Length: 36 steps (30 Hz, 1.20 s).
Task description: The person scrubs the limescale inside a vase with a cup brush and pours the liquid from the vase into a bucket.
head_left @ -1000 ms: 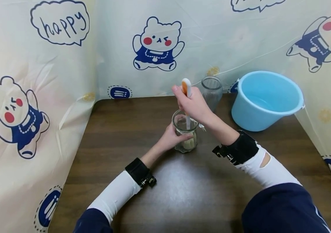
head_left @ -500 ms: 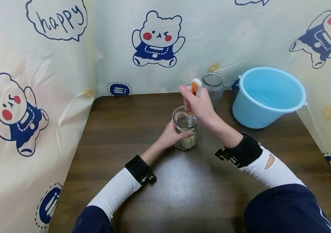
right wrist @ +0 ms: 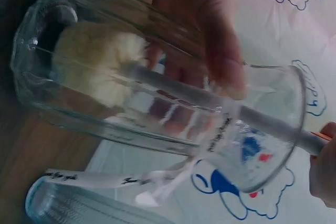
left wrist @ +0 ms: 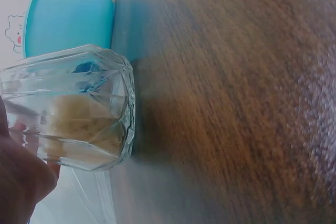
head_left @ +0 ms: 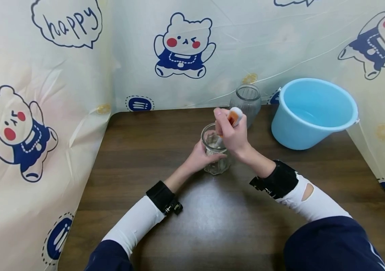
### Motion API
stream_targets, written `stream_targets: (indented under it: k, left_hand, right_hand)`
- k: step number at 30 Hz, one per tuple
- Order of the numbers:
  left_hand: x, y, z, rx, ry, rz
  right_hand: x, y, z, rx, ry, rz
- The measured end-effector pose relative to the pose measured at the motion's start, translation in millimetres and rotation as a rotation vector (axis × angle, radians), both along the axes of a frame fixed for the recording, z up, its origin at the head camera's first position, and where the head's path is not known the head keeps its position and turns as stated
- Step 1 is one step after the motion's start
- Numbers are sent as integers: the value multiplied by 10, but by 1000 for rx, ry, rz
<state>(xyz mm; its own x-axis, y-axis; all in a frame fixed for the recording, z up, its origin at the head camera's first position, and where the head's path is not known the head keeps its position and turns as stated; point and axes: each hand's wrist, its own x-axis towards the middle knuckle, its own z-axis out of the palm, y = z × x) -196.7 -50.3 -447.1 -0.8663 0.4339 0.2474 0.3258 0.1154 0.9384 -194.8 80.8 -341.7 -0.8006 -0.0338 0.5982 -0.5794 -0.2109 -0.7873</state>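
A faceted clear glass jar (head_left: 216, 165) stands on the table, gripped round its side by my left hand (head_left: 199, 157). My right hand (head_left: 234, 134), above the rim, holds the white and orange handle of a bottle brush (head_left: 235, 116). In the right wrist view the brush's grey stem slants through the jar's mouth. Its cream sponge head (right wrist: 97, 64) sits low inside, near the jar's base. A white ribbon (right wrist: 223, 129) with black lettering is tied at the jar's neck, one end trailing outside. In the left wrist view the sponge shows through the glass.
Behind my right hand stands a second, taller glass jar (head_left: 248, 99), close to the back wall. A light blue bucket (head_left: 295, 130) is at the back right. Printed cloth (head_left: 131, 60) with bear drawings lines the back and sides of the brown table (head_left: 145, 150).
My right hand has shifted to the right and lower, and the brush handle has tilted to the right, towards me. My left hand keeps its grip on the jar.
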Motion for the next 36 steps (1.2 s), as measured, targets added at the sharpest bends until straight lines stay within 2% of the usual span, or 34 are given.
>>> stream_targets:
  k: [4,8,12,15,19,22,24,26,29,31,32,33,36]
  left_hand:
    - [7,-13,11,-14,-11,-1]
    - [-4,-37,19,-42,1,-5]
    - [-11,-51,15,-72,-9,14]
    - [-12,-38,2,-57,-24,0]
    - [2,-24,-21,-35,-18,-29]
    - [16,-25,-34,-45,-3,-18]
    - [17,-22,-37,-44,1,-11]
    - [-25,-12,-114,-41,0,-7]
    - [-28,-9,-105,-38,-14,-10]
    - [-24,-16,-85,-52,-15,-9]
    - [-3,-22,-34,-62,-14,-5]
    - [17,-26,16,-66,-15,-6]
    - [19,-34,44,-86,-20,-8]
  right_hand:
    - [61,-15,-1,193,27,-68]
    - [95,-43,55,311,-50,-71]
    - [61,-90,134,290,-179,-13]
    - [26,-108,149,228,-236,22]
    - [-6,-105,88,120,-195,23]
    - [-23,-89,19,79,-93,-2]
    - [-21,-75,-14,88,-34,-23]
    - [-8,-60,-33,136,9,-52]
    - [27,-49,-26,226,14,-76]
    - [49,-49,-4,284,-1,-80]
    - [58,-52,13,303,-18,-75]
    - [64,-53,32,314,-39,-67]
    - [71,-56,86,306,-127,-31]
